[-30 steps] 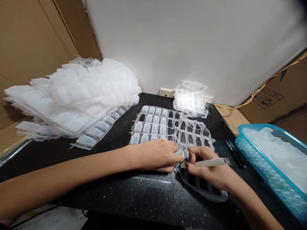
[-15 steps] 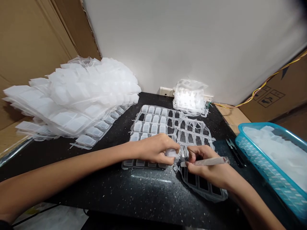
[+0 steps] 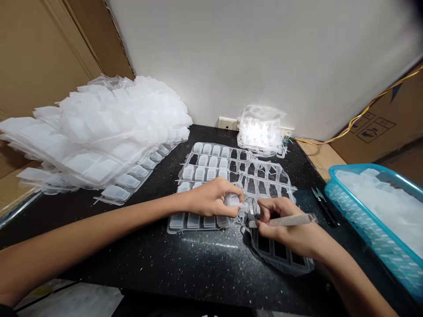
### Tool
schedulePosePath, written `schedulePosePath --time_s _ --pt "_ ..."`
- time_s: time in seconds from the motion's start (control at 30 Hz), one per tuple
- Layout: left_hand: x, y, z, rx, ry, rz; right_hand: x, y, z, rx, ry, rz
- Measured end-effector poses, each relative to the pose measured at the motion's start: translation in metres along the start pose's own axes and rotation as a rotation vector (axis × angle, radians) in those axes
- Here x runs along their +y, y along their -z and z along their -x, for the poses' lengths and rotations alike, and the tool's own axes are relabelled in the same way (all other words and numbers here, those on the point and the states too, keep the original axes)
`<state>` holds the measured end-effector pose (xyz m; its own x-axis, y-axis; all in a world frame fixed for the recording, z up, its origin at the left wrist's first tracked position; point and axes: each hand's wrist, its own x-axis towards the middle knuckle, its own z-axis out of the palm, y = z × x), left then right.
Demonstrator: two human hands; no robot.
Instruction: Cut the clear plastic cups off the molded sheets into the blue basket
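My left hand (image 3: pixel 213 198) is closed, thumb and fingers pinching a small translucent plastic piece (image 3: pixel 232 200). Beneath that hand lies a sheet of translucent moulded plastic pieces (image 3: pixel 199 175) in rows. In my right hand (image 3: pixel 286 226) is a slim craft knife (image 3: pixel 291 220) with a pale, wrapped-looking handle, held like a pen. Its short tip points left, close to the piece in my left hand; whether they touch I cannot tell. Cut-out plastic frame (image 3: pixel 259 185), with gaps in its rows, spreads beneath and around my right hand.
A tall heap of similar sheets (image 3: pixel 99 127) stands at the left. Emptied frames (image 3: pixel 261 130) are stacked against the wall near a socket (image 3: pixel 228 123). A blue basket (image 3: pixel 350 207) of loose pieces is on the right, with black-handled snips (image 3: pixel 325 209) beside it.
My left hand has shifted slightly up and left with the plastic piece, away from the knife tip. My right hand keeps nearly the same place. The camera view has moved a little.
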<state>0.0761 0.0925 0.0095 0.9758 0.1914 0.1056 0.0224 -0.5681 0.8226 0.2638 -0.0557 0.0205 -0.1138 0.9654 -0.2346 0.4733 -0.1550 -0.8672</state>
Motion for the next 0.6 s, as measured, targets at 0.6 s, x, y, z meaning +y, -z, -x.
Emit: schedulePosePath --time_s 0.6 --pt "0.024 0.011 0.008 -0.133 -0.060 -0.408 0.000 -0.002 0.003 0.056 0.021 -0.057"
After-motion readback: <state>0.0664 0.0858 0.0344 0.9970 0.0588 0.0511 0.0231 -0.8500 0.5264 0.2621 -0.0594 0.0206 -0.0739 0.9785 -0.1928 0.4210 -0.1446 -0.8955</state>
